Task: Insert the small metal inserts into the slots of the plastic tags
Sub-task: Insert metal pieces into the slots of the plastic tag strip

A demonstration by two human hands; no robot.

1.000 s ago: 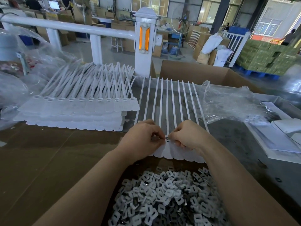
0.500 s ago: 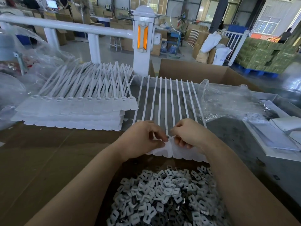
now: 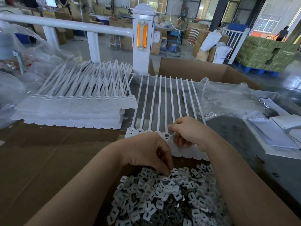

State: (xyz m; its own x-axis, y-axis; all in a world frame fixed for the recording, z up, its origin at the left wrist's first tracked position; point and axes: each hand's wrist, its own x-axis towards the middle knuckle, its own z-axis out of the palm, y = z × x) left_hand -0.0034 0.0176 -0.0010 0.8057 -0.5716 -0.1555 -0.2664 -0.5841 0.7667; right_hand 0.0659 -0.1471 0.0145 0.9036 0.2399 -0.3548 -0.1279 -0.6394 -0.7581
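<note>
A joined row of white plastic tags (image 3: 162,105) with long straps lies flat in front of me, heads toward me. My right hand (image 3: 187,132) rests on the tag heads, its fingers curled and pinching one tag's flat end. My left hand (image 3: 146,150) reaches down into the heap of small metal inserts (image 3: 171,198), fingertips curled and touching inserts at the heap's far edge. Whether an insert is gripped is hidden by the fingers.
A stack of tag rows (image 3: 73,110) lies to the left on the brown cardboard surface (image 3: 40,160). Crumpled clear plastic (image 3: 228,101) and white sheets (image 3: 280,134) lie right. A white railing post (image 3: 143,39) and an open carton (image 3: 203,69) stand behind.
My left hand left the tag heads and dropped toward me into the insert heap. My right hand stayed on the tags.
</note>
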